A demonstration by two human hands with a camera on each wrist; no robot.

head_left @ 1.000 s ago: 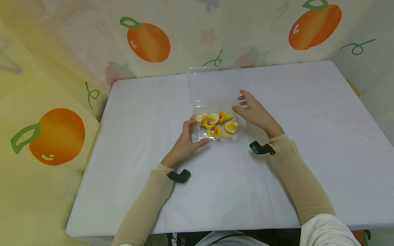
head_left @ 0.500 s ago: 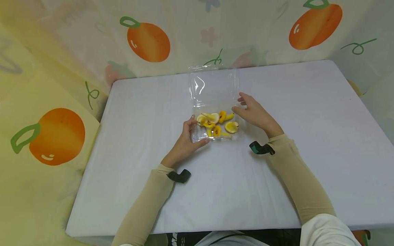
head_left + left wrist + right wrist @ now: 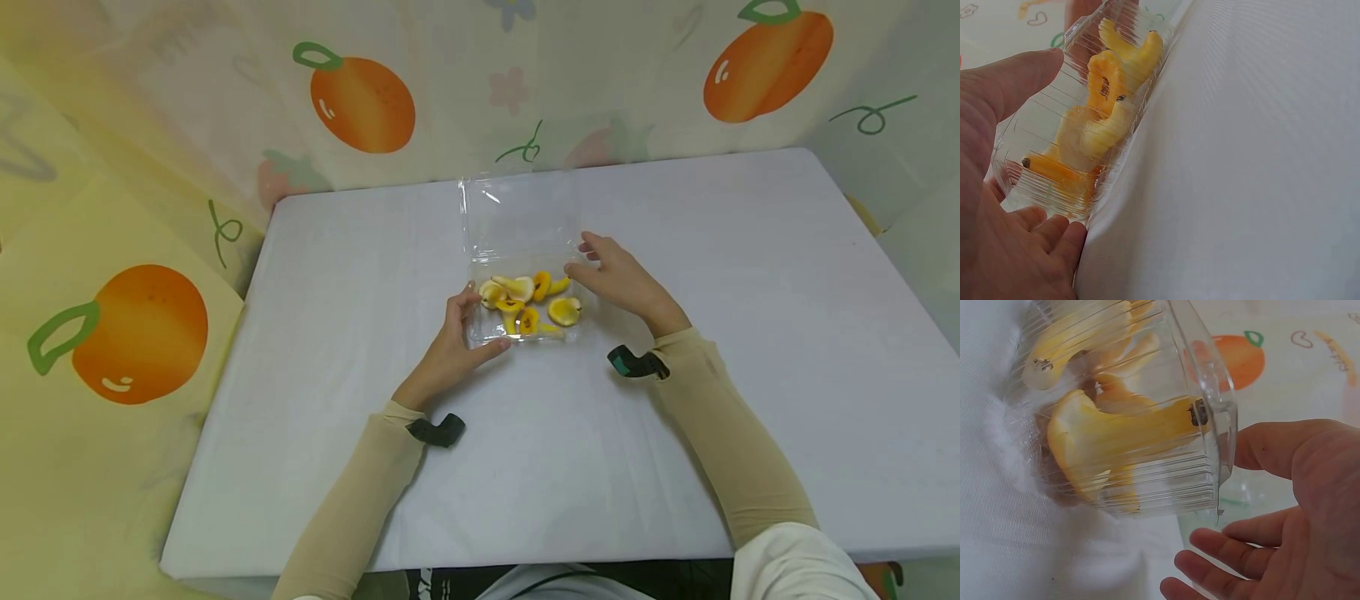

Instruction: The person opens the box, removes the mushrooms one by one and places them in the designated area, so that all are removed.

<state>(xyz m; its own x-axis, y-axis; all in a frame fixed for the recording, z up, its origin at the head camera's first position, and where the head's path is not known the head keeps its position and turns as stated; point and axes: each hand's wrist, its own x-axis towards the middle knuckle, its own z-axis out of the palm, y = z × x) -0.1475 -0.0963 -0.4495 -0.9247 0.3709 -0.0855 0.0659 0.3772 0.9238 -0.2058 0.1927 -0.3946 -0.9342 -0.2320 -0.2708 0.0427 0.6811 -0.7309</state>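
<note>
A clear plastic clamshell box (image 3: 491, 335) stands on the white table with its lid (image 3: 517, 217) tilted back toward the wall. Several yellow and orange fruit-like pieces (image 3: 564, 311) lie inside; some show dark seeds or dark stem ends. My left hand (image 3: 453, 342) holds the box's near left corner, thumb along the front and fingers at the left side. On the other side is my right hand (image 3: 618, 279), its thumb by the right rim and the other fingers loosely spread near the hinge. In the right wrist view the thumb meets or nearly meets the rim.
White cloth covers the table (image 3: 337, 275). Behind it hangs a pale curtain (image 3: 450, 50) printed with oranges. A dark camera mount (image 3: 438, 430) sits at the left wrist and another camera mount (image 3: 636, 362) at the right.
The box's lid has sunk slightly back, and the glare on it has shifted. My right fingertips have lowered a little. The left hand and the fruit pieces stay put.
</note>
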